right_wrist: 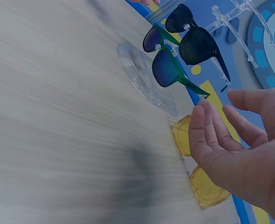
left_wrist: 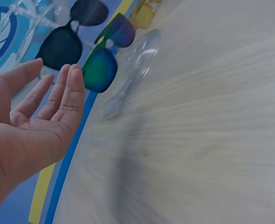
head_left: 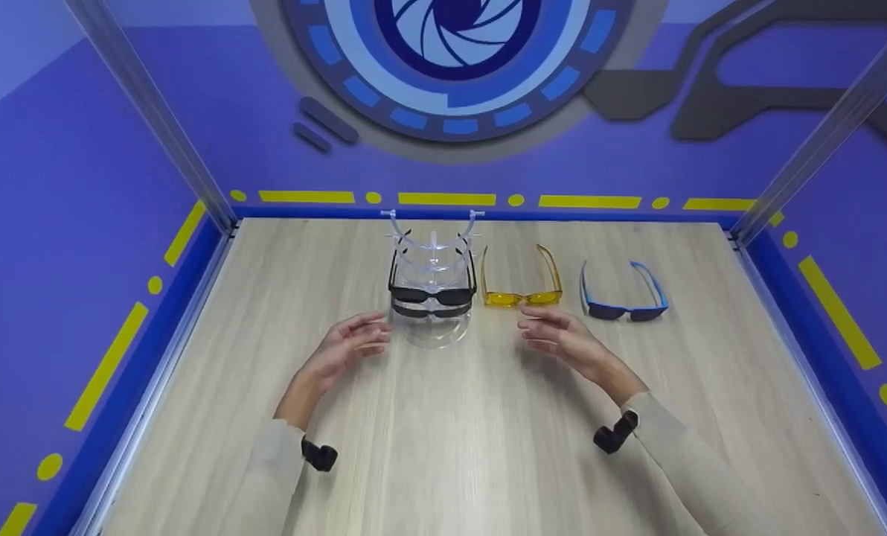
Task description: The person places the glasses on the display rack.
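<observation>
My left hand (head_left: 343, 346) hovers over the table at the left of a clear plastic glasses stand (head_left: 436, 341), palm turned inward and fingers loosely extended. On the other side, my right hand (head_left: 562, 341) has its relaxed fingers near the front of the yellow glasses (head_left: 542, 298). Neither hand holds anything. The stand carries black sunglasses (head_left: 455, 297) on a higher tier and, just beneath, green-framed sunglasses (right_wrist: 165, 68) with bluish lenses. In the right wrist view, the hand partly covers the yellow glasses.
Blue-framed sunglasses (head_left: 644, 315) with dark lenses lie at the right, temples pointing to the back. The stand's upper arms (head_left: 393, 216) carry no glasses. A blue printed wall (head_left: 592, 167) borders the wooden table (head_left: 443, 447) at the back, with side panels left and right.
</observation>
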{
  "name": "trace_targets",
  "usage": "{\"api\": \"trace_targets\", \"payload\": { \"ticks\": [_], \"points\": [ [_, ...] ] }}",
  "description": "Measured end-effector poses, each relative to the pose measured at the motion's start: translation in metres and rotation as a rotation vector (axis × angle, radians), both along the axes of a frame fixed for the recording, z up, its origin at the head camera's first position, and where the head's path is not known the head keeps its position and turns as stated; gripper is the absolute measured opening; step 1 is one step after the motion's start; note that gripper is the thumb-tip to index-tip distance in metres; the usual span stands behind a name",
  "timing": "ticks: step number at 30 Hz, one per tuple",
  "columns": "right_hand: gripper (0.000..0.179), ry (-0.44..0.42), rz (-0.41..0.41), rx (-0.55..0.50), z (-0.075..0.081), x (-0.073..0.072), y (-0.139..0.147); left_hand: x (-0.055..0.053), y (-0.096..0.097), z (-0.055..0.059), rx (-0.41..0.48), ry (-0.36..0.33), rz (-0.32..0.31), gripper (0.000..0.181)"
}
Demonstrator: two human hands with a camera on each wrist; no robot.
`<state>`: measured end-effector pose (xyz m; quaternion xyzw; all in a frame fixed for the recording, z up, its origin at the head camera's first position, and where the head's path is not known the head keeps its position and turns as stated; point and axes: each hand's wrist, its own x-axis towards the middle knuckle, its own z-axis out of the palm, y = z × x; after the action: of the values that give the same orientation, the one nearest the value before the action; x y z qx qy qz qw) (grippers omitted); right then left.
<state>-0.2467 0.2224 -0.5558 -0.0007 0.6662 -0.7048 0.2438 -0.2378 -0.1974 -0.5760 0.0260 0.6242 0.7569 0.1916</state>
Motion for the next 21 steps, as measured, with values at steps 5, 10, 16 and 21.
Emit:
{"api": "trace_targets", "payload": {
  "ticks": [5, 10, 16, 21],
  "points": [
    [0.051, -0.009, -0.014, 0.011, 0.001, 0.004, 0.015, 0.002, 0.023, -0.005, -0.02, -0.001, -0.082, 0.055],
    [0.054, -0.03, -0.023, 0.006, 0.0, 0.007, 0.028, 0.002, 0.045, -0.01, -0.036, -0.012, -0.141, 0.052],
    [0.06, -0.047, -0.025, -0.038, -0.006, 0.008, 0.04, 0.003, 0.069, -0.015, -0.04, -0.038, -0.178, 0.053],
    [0.062, -0.041, -0.032, -0.03, -0.009, 0.009, 0.05, 0.003, 0.09, -0.017, -0.009, -0.064, -0.206, 0.055]
  ]
}}
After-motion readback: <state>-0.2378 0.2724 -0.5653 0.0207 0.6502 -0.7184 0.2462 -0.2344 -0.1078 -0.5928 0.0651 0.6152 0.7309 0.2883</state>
